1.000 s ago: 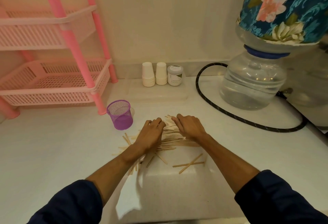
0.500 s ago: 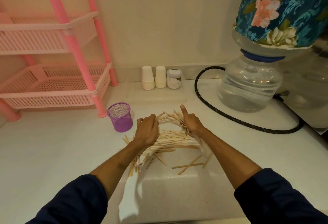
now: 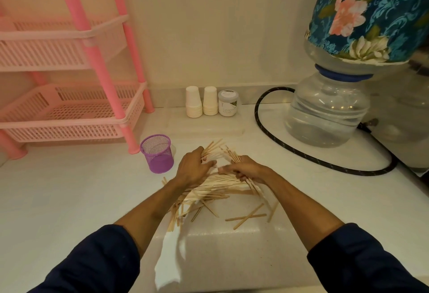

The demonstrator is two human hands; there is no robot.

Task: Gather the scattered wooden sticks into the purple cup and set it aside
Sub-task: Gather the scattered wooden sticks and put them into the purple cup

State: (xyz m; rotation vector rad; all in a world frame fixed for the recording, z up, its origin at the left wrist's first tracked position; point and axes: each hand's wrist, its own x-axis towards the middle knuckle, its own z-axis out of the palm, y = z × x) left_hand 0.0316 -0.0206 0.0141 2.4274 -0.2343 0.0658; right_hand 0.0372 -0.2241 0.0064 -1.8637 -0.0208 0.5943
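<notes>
From the head view, both hands work in the middle of the white speckled countertop [image 3: 69, 200]. The left hand [image 3: 190, 169] is curled around a fan of thin pale wooden sticks [image 3: 216, 188] whose tips splay up and away to the far right. The right hand [image 3: 246, 169] is cupped narrowly over the other side of the heap, with more sticks trapped under its palm. Most of the pile lies crosswise, its long axis running left to right between the wrists; a few strays [image 3: 246, 217] lie nearer, apart from both hands. The small purple mesh cup [image 3: 157, 153] stands upright and open just to the far left of the left hand, which is the closer one. I judge the bundle must be turned upright before it will drop in.
</notes>
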